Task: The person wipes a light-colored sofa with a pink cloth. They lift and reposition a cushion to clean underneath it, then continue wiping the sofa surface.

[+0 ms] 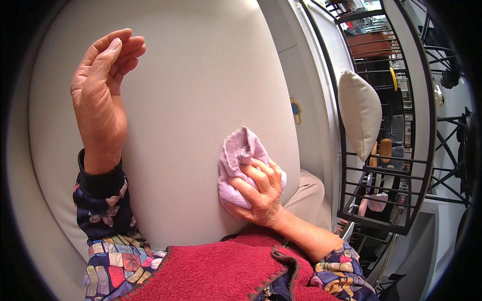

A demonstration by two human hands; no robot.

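Observation:
A crumpled lilac cloth (237, 184) rests on a pale leather-look seat cushion (180, 90) in front of me. My right hand (263, 188) grips the cloth from above, its fingers pressed into the folds near the cushion's right edge. On the other side, my left hand (103, 79) is over the left part of the cushion with nothing visible in it. Its fingers are loosely bent and the thumb lies near the index finger. Whether it touches the cushion I cannot tell.
A black metal rack (384, 188) with kitchen items stands at the right. Against its rail leans a beige pillow (359, 113). A yellow and blue flower-shaped object (296, 110) lies beyond the cushion's right edge. Beige trousers (308, 190) show near my right arm.

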